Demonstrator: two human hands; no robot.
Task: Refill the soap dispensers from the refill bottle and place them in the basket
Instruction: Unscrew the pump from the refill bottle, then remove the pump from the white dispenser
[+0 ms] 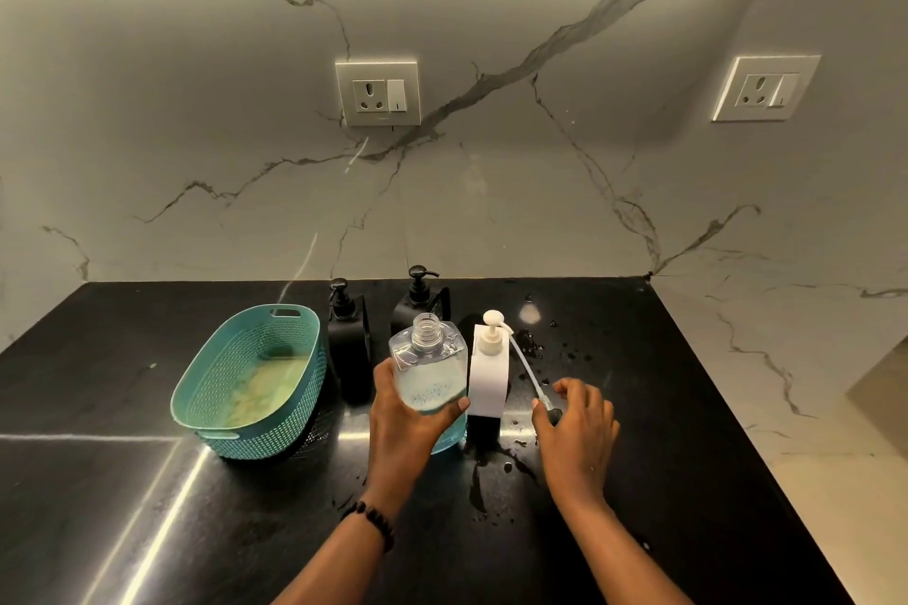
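My left hand (408, 427) grips a clear refill bottle (431, 361) with pale blue liquid, standing upright on the black counter with its neck uncapped. Touching its right side stands a white soap dispenser (486, 383) with its white pump on. Two black dispensers (346, 344) (421, 302) stand behind, pumps fitted. A teal basket (216, 388) sits at the left, holding no dispensers. My right hand (580, 427) closes on the black head of a loose pump whose clear tube (524, 366) lies slanting on the counter.
Drops and small puddles of liquid (535, 349) wet the counter around and in front of the white dispenser. A marble wall with two sockets (378, 93) (766, 88) rises behind. The counter's right edge (727, 413) runs diagonally down the frame.
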